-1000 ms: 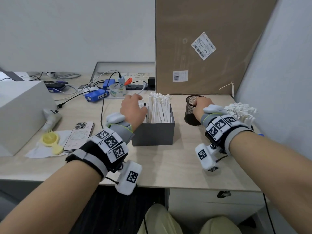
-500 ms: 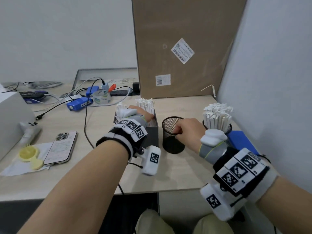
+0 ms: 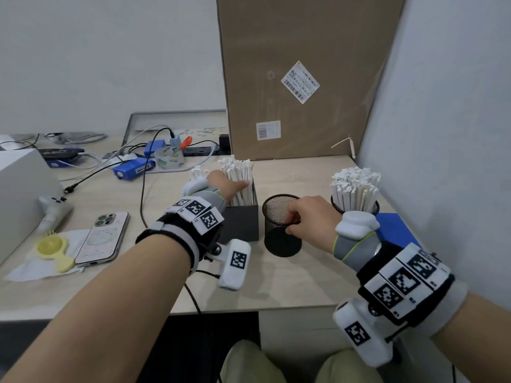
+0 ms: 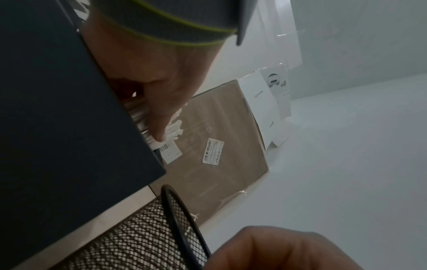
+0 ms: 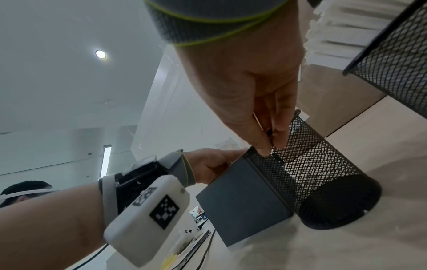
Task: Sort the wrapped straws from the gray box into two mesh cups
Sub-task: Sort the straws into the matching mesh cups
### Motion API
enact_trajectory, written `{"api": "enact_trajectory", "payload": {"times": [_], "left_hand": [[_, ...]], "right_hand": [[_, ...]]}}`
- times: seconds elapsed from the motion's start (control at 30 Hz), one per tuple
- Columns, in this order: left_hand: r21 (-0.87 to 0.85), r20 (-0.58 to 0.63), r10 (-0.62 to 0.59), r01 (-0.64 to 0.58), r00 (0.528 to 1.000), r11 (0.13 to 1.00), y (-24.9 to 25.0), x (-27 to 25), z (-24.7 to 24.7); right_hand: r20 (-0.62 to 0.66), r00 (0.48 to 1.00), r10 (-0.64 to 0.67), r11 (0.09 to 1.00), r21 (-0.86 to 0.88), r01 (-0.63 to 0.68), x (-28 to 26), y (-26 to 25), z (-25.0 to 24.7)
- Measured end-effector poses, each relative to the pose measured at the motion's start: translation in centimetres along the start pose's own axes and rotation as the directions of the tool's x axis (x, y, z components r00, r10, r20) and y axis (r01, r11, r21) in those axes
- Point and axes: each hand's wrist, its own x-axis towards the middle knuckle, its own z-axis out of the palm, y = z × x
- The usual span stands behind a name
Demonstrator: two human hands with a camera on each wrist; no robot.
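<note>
The gray box (image 3: pixel 243 223) stands mid-desk with white wrapped straws (image 3: pixel 237 176) upright in it. My left hand (image 3: pixel 228 186) reaches into the box, thumb across the bundle, and grips straws (image 4: pixel 148 117) behind the box wall (image 4: pixel 57 109); its fingers are mostly hidden. Right beside the box sits an empty black mesh cup (image 3: pixel 282 233). My right hand (image 3: pixel 309 217) pinches the cup's near rim (image 5: pixel 271 146) between thumb and fingers. A second mesh cup (image 3: pixel 359 207), packed with straws (image 3: pixel 355 183), stands behind the right hand.
A tall cardboard box (image 3: pixel 298 78) leans at the back and a wall closes the right side. A blue pad (image 3: pixel 395 230) lies by the full cup. On the left are a phone (image 3: pixel 103 239), cables, blue devices (image 3: pixel 132 168) and a white box (image 3: pixel 22 194).
My right hand has drawn the empty mesh cup forward, up beside the gray box. My left hand has shifted from the box's left edge into the straws.
</note>
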Motion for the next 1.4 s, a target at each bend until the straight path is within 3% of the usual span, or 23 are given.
{"api": "enact_trajectory", "payload": {"times": [0.3,0.5,0.77,0.9,1.0,1.1,1.27,1.4], "left_hand": [[-0.182,-0.107,0.015,-0.034,0.994,0.983,-0.1,-0.1,-0.4],[-0.411,-0.003,0.036,-0.034,0.999,0.911,-0.9,0.1,-0.8],[-0.488,-0.025,0.067,-0.071,0.997,0.870,-0.8,0.2,-1.7],[-0.496,-0.059,0.127,-0.140,0.990,0.857,0.2,0.0,-3.2],[-0.549,-0.120,0.176,-0.213,0.977,0.808,1.4,-0.3,-4.6],[-0.641,-0.145,0.214,-0.256,0.966,0.724,3.1,-0.6,-5.8],[-0.790,-0.136,0.271,-0.269,0.953,0.551,5.8,-2.2,-7.3],[-0.876,-0.008,0.340,-0.171,0.940,0.451,6.9,-4.1,-6.8]], "right_hand": [[-0.015,1.000,0.014,1.000,0.016,-0.014,0.2,0.0,0.2],[-0.011,1.000,0.024,1.000,-0.009,-0.024,0.1,0.0,0.2],[-0.011,1.000,0.006,1.000,-0.011,-0.007,-0.1,-0.2,-0.3],[-0.075,0.997,-0.005,0.988,0.151,0.016,0.1,0.0,-1.5],[-0.210,0.977,0.025,0.932,0.359,0.053,0.8,-0.4,-2.3],[-0.260,0.953,0.153,0.744,0.665,0.062,1.5,-1.2,-2.6],[-0.019,0.972,0.235,0.280,0.959,-0.049,2.9,-3.3,-2.4],[0.269,0.954,0.136,-0.205,0.949,-0.239,4.3,-4.3,-2.4]]}}
